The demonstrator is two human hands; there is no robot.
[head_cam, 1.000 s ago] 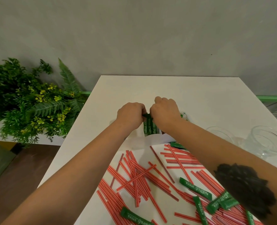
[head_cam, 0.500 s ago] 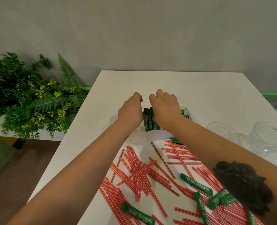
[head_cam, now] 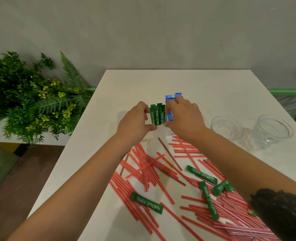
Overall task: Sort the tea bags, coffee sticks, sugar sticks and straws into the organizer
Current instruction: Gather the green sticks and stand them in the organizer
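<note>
A bundle of green sugar sticks (head_cam: 157, 115) stands upright at the table's middle. My left hand (head_cam: 135, 122) curls round its left side, with the thumb at its base. My right hand (head_cam: 183, 119) curls round its right side, the fingertips reaching onto several blue sticks (head_cam: 169, 100) standing just behind. My hands hide the organizer holding them. Many red-and-white striped straws (head_cam: 143, 169) lie scattered on the near table. Loose green sugar sticks (head_cam: 202, 174) lie among them, one at the front (head_cam: 146, 202).
Two clear glass bowls (head_cam: 226, 126) (head_cam: 272, 130) stand at the right of the white table (head_cam: 204, 87). Green plants (head_cam: 30, 101) fill a planter left of the table. A grey wall is behind, and a green rail runs along it.
My hands have spread apart from on top of the green bundle to its two sides. The green sticks and the blue sticks behind them now show.
</note>
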